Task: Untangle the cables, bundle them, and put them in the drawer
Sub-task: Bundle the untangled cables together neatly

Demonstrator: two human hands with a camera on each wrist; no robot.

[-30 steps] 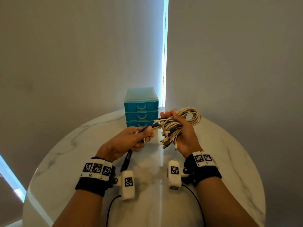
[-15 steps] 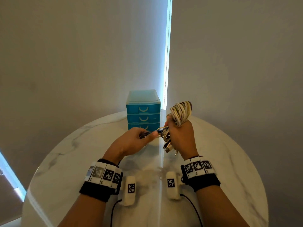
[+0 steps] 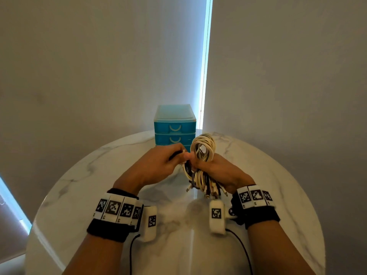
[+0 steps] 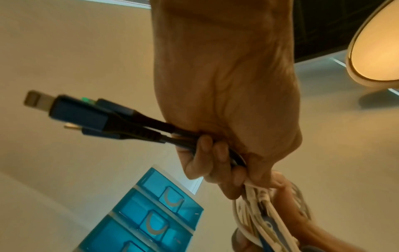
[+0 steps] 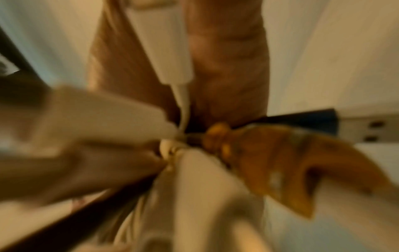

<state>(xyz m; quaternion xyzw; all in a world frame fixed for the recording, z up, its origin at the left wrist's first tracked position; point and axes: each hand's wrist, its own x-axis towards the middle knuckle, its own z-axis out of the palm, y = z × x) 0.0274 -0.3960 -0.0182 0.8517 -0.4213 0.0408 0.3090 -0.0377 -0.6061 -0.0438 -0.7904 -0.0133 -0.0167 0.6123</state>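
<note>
A coiled bundle of white cables (image 3: 203, 147) stands upright in my right hand (image 3: 216, 171), which grips it round the middle; plug ends (image 3: 206, 187) hang below the fist. My left hand (image 3: 158, 165) is pressed against the bundle and holds a black cable (image 4: 138, 126), whose blue connectors stick out past the fingers in the left wrist view. The blue three-drawer unit (image 3: 174, 126) sits just behind the hands, all drawers closed. The right wrist view is blurred, showing only white plugs (image 5: 164, 47) and a USB plug (image 5: 364, 127) close up.
The hands are over a round white marble table (image 3: 79, 185), whose edge curves away on both sides. Grey walls stand behind the drawer unit, with a bright vertical gap (image 3: 206, 56) between them. A thin black wire (image 3: 240, 247) runs back from the wrist cameras.
The right hand turned the bundle from lying sideways to upright. The left hand moved right with the black cable until it met the bundle.
</note>
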